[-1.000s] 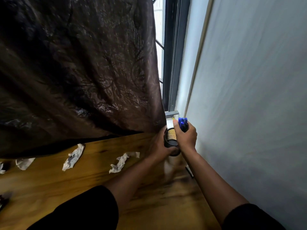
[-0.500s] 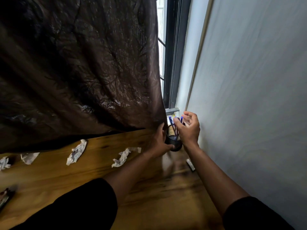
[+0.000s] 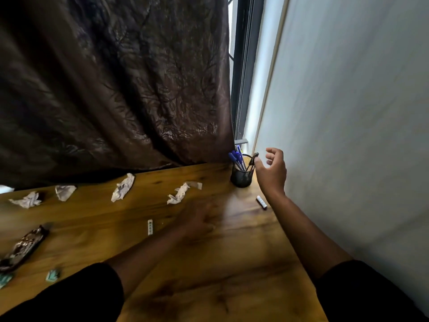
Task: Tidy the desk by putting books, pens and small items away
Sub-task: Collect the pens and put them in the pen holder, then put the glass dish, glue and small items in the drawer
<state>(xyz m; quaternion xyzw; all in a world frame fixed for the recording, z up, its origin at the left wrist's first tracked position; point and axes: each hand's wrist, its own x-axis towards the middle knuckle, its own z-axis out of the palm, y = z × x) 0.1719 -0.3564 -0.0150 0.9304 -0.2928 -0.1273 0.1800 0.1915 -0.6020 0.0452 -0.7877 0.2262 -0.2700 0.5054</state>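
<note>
The black mesh pen holder (image 3: 242, 175) stands at the desk's far right corner, at about 1 o'clock, with blue pens (image 3: 236, 158) upright inside it. The right hand (image 3: 272, 171) hovers just beside its right rim, fingers loosely curled and spread, holding nothing. The left hand (image 3: 201, 222) is over the desk (image 3: 232, 275) near the centre, blurred, so I cannot tell how its fingers lie. A small white-and-black stick (image 3: 261, 202) lies at 2 o'clock between the holder and the right forearm. Crumpled paper scraps (image 3: 123, 187) are strung along the far edge from 9 to 12 o'clock, under the dark curtain (image 3: 116, 89) that overhangs that edge. A small white strip (image 3: 150, 227) lies at 11 o'clock near the left hand; a dark patterned object (image 3: 24, 246) sits at 9 o'clock. The wall (image 3: 348, 135) bounds the right edge closely. Bare wood lies at 6 o'clock, between the forearms.
</note>
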